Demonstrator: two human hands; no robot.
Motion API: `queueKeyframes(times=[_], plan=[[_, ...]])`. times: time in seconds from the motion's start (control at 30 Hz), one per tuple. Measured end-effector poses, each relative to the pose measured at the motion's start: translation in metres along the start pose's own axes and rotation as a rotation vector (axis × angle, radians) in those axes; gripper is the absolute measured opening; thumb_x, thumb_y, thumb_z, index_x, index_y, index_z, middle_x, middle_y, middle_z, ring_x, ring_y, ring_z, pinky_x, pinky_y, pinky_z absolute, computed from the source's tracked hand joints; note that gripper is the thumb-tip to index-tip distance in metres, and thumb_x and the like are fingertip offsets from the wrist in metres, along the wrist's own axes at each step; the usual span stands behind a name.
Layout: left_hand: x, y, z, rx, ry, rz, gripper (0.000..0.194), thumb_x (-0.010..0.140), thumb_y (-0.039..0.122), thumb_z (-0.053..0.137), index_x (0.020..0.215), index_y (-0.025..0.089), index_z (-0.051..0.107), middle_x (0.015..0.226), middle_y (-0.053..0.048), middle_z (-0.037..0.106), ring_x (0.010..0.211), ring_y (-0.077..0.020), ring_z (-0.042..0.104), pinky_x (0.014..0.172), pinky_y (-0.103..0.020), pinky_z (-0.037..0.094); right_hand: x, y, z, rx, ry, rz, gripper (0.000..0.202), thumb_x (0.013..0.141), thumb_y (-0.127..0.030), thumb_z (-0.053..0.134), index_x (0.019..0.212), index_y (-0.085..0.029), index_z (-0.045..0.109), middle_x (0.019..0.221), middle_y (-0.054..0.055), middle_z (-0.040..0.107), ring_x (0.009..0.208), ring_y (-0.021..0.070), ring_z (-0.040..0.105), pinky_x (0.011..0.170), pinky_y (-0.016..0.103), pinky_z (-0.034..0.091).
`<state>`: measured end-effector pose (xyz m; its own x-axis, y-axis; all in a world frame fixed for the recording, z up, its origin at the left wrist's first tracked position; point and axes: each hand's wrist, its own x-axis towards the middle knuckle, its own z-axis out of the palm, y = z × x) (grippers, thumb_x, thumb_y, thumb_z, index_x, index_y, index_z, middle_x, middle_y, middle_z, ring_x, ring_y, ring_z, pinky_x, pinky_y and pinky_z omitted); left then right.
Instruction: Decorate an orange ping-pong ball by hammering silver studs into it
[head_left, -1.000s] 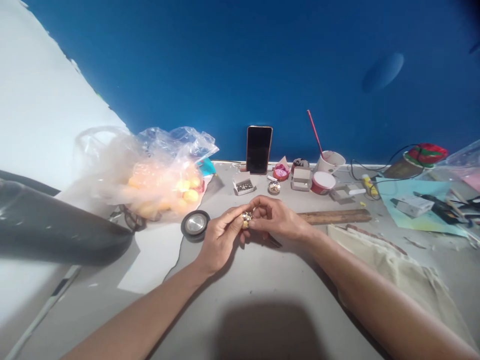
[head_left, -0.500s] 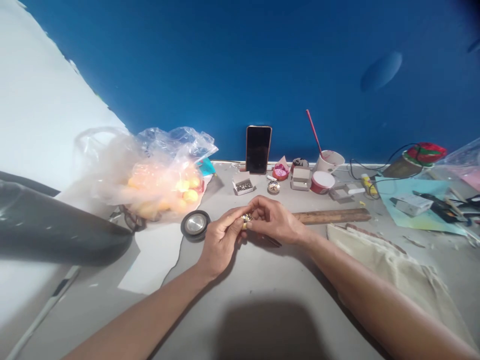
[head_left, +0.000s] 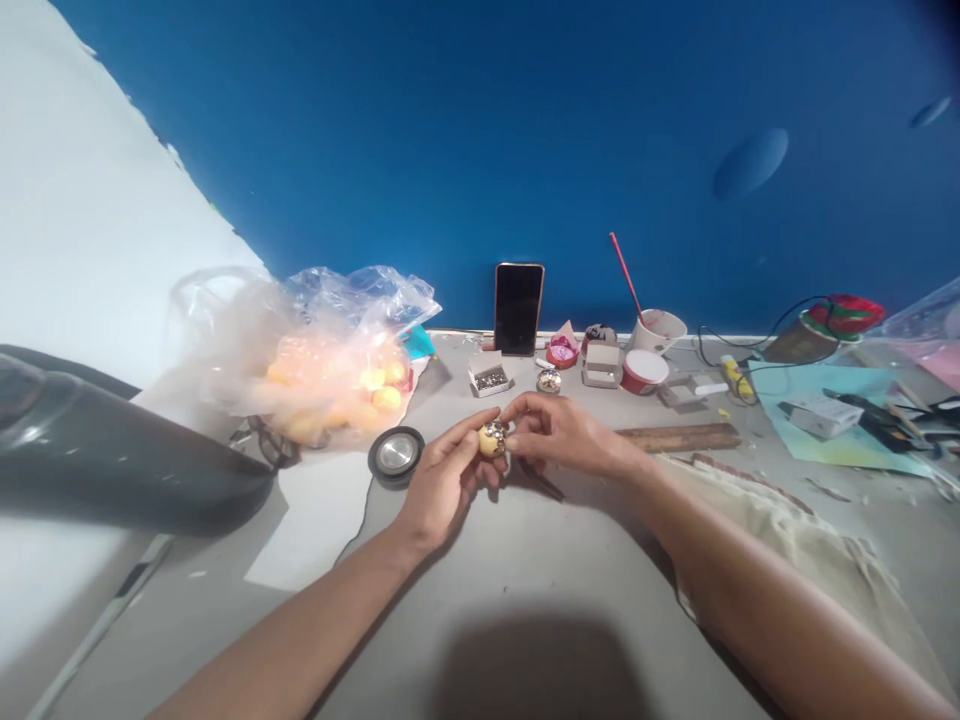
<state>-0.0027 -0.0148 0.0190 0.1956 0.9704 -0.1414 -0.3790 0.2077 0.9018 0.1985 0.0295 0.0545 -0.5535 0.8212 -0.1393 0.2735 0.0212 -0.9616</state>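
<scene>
Between the thumb and fingers of my left hand (head_left: 442,480) is a small yellow ball (head_left: 489,440) with shiny silver pieces on its right side. My right hand (head_left: 559,435) has its thumb and forefinger pinched at the ball's right edge; whether a small piece is between them is too small to tell. Just beyond the hands, a small white box (head_left: 491,376) holds many tiny metallic pieces. To its right sits a round shiny silver-covered ball (head_left: 548,380). A black round object with a metal centre (head_left: 396,456) lies left of my left hand.
A phone (head_left: 518,310) leans against the blue wall. Right of it are a pink-filled cup (head_left: 562,348), a red-and-white tub (head_left: 644,371), a white cup (head_left: 660,330) and a wooden strip (head_left: 679,438). A plastic bag of orange balls (head_left: 330,375) is at left, cloth (head_left: 787,530) at right.
The ball shows more of its yellow side and silver pieces between the hands. My right fingers have shifted to its right edge. The whole view has moved slightly.
</scene>
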Motion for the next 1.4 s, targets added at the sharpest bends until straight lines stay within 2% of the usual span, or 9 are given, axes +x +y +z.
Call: queueKeyframes(times=[0.07, 0.17, 0.3, 0.47, 0.57, 0.83, 1.0, 1.23, 1.4], plan=[[0.002, 0.000, -0.001, -0.069, -0.031, -0.052, 0.056, 0.083, 0.033, 0.082, 0.133, 0.014, 0.067, 0.079, -0.006, 0.073, 0.064, -0.0162, 0.066, 0.059, -0.029, 0.055, -0.003, -0.010, -0.012, -0.191, 0.014, 0.024, 0.022, 0.092, -0.043, 0.066, 0.099, -0.023, 0.066, 0.069, -0.002, 0.067, 0.061, 0.0151, 0.062, 0.058, 0.027, 0.045], [0.004, 0.000, -0.002, -0.048, -0.037, -0.054, 0.058, 0.078, 0.029, 0.088, 0.131, 0.016, 0.066, 0.080, -0.004, 0.072, 0.063, -0.0148, 0.066, 0.059, -0.028, 0.054, -0.014, -0.019, -0.023, -0.672, 0.062, 0.044, 0.008, 0.083, -0.027, 0.069, 0.090, -0.023, 0.068, 0.083, 0.002, 0.071, 0.075, 0.0188, 0.064, 0.064, 0.028, 0.040], [0.006, 0.000, -0.003, -0.102, -0.006, -0.071, 0.051, 0.075, 0.030, 0.092, 0.119, 0.016, 0.070, 0.085, -0.003, 0.071, 0.071, -0.0155, 0.069, 0.064, -0.029, 0.056, -0.026, 0.001, -0.021, -1.039, 0.092, 0.074, 0.024, 0.078, -0.022, 0.074, 0.102, -0.022, 0.069, 0.105, 0.009, 0.070, 0.102, 0.0270, 0.065, 0.074, 0.031, 0.041], [0.011, 0.002, -0.007, -0.272, -0.045, -0.199, 0.035, 0.081, 0.026, 0.087, 0.111, 0.013, 0.075, 0.087, -0.006, 0.071, 0.075, -0.0142, 0.069, 0.064, -0.023, 0.055, -0.028, 0.044, -0.018, -1.051, 0.213, -0.028, 0.020, 0.088, -0.031, 0.073, 0.102, -0.020, 0.067, 0.102, 0.008, 0.066, 0.101, 0.0267, 0.060, 0.086, 0.036, 0.044], [0.015, 0.001, -0.011, -0.334, -0.046, -0.259, 0.026, 0.087, 0.024, 0.080, 0.109, 0.011, 0.076, 0.101, -0.012, 0.075, 0.073, -0.0130, 0.067, 0.061, -0.022, 0.055, -0.028, 0.053, -0.016, -1.055, 0.217, -0.087, 0.015, 0.093, -0.032, 0.069, 0.102, -0.020, 0.067, 0.101, 0.008, 0.066, 0.099, 0.0254, 0.059, 0.086, 0.036, 0.043], [0.019, 0.000, -0.015, -0.428, -0.026, -0.342, 0.023, 0.090, 0.019, 0.075, 0.112, 0.013, 0.072, 0.099, -0.014, 0.076, 0.069, -0.0105, 0.064, 0.059, -0.019, 0.053, -0.035, 0.039, -0.004, -1.140, 0.346, -0.092, 0.021, 0.103, -0.028, 0.047, 0.095, -0.018, 0.064, 0.095, 0.010, 0.066, 0.085, 0.0230, 0.060, 0.074, 0.034, 0.037], [0.017, 0.000, -0.012, -0.449, 0.038, -0.351, 0.023, 0.096, 0.018, 0.065, 0.117, 0.011, 0.069, 0.104, -0.018, 0.077, 0.074, -0.0144, 0.070, 0.067, -0.024, 0.058, -0.040, 0.032, -0.003, -1.102, 0.456, 0.002, 0.018, 0.093, -0.027, 0.053, 0.102, -0.018, 0.066, 0.095, 0.009, 0.072, 0.079, 0.0234, 0.064, 0.063, 0.033, 0.031], [0.014, -0.005, -0.008, -0.385, -0.018, -0.335, 0.028, 0.104, 0.030, 0.054, 0.119, 0.011, 0.067, 0.099, -0.020, 0.078, 0.061, -0.0144, 0.067, 0.054, -0.023, 0.051, -0.039, 0.034, -0.005, -1.183, 0.510, 0.059, 0.026, 0.101, -0.032, 0.045, 0.094, -0.019, 0.066, 0.088, 0.011, 0.074, 0.073, 0.0225, 0.066, 0.060, 0.032, 0.027], [0.010, 0.000, -0.002, -0.379, -0.002, -0.330, 0.026, 0.094, 0.017, 0.067, 0.118, 0.010, 0.069, 0.105, -0.019, 0.076, 0.071, -0.0146, 0.068, 0.060, -0.023, 0.053, -0.039, 0.030, -0.003, -1.247, 0.527, 0.090, 0.029, 0.103, -0.035, 0.044, 0.097, -0.018, 0.067, 0.083, 0.010, 0.075, 0.072, 0.0224, 0.067, 0.060, 0.031, 0.028]])
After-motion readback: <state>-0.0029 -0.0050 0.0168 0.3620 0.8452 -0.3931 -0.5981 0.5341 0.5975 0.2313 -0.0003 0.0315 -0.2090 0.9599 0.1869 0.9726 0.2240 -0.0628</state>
